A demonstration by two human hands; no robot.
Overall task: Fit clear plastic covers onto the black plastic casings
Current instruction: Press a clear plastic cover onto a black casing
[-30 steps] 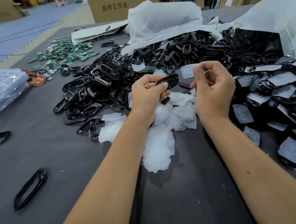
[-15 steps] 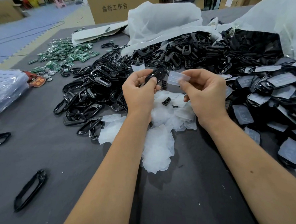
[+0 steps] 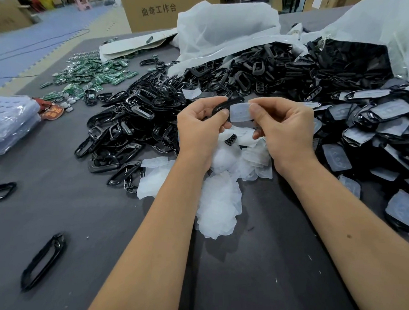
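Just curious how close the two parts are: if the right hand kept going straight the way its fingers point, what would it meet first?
Most likely the black plastic casing gripped by the left hand. The right hand pinches the clear plastic cover, already at the casing's edge; depth is uncertain.

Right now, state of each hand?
Left hand: grips a black casing.
Right hand: pinches a clear cover.

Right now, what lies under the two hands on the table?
Under the left hand and right hand lies a pile of clear covers, with one small black piece on top. The wrists hide part of the pile.
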